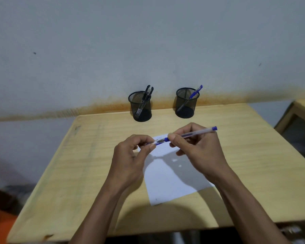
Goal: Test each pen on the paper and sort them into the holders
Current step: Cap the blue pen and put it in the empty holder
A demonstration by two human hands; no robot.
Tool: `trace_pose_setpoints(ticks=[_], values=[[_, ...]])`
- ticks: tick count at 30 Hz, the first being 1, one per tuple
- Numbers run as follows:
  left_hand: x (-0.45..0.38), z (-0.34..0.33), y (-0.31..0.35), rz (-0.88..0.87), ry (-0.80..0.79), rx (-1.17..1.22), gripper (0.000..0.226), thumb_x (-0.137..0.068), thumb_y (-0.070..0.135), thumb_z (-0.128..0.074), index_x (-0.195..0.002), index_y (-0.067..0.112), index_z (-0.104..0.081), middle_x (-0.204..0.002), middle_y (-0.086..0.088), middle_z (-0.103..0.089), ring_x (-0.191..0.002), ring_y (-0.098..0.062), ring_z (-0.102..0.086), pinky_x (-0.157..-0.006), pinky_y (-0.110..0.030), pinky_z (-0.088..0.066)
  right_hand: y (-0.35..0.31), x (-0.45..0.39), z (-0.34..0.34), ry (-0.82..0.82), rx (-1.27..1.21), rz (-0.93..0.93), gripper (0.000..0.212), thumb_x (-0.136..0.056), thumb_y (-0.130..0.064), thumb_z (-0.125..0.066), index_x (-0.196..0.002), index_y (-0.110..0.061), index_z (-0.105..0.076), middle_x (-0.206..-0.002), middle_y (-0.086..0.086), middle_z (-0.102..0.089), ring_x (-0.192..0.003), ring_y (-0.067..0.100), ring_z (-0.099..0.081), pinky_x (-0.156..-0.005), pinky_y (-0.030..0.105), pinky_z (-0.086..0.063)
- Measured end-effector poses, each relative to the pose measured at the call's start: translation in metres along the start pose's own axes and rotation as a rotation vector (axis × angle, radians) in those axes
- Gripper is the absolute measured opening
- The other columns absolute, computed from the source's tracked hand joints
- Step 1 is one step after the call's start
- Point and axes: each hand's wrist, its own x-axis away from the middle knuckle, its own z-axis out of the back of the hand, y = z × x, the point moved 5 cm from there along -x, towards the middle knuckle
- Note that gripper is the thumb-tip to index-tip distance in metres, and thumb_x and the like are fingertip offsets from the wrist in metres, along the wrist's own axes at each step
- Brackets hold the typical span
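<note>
The right hand (199,148) is gripping a blue pen (192,134) by its clear barrel, thumb and fingers closed around it, with the blue end plug pointing toward the tabletop's right edge and the tip pointing left. The left hand (132,155) is pinching the pen cap (152,143) just at the tip, fingers closed on it; whether the cap is touching the tip is too blurred to tell. Both hands are hovering over the far end of a white sheet of paper (167,176), which is lying tilted near the middle of the wooden tabletop (81,173). Near the tabletop's far edge, two black mesh holders are standing apart: the left holder (141,108) is carrying black pens (148,93) leaning right, and the right holder (186,103) is carrying one blue pen in the holder (195,93), also leaning right.
</note>
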Motion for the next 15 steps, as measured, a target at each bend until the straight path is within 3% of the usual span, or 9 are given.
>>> trace_pose_setpoints(ticks=[8, 15], values=[[0.002, -0.015, 0.012, 0.045, -0.105, 0.013, 0.008, -0.087, 0.015, -0.072, -0.087, 0.023, -0.075, -0.084, 0.01, -0.074, -0.086, -0.011, -0.068, -0.086, -0.038, -0.054, 0.015, 0.001, 0.007, -0.004, -0.065, -0.06, 0.009, -0.084, -0.021, -0.081, -0.078, -0.016, -0.076, -0.075, -0.001, -0.077, -0.075, 0.01, -0.07, -0.062, 0.025, -0.057], [-0.003, -0.024, 0.015, 0.027, -0.046, -0.081, 0.012, -0.087, 0.015, -0.07, -0.079, 0.024, -0.074, -0.076, 0.009, -0.071, -0.078, -0.011, -0.065, -0.076, -0.029, -0.051, 0.029, -0.007, 0.005, 0.018, -0.128, -0.099, 0.014, -0.086, -0.02, -0.08, -0.084, -0.007, -0.075, -0.076, 0.004, -0.077, -0.072, 0.012, -0.068, -0.062, 0.024, -0.055]])
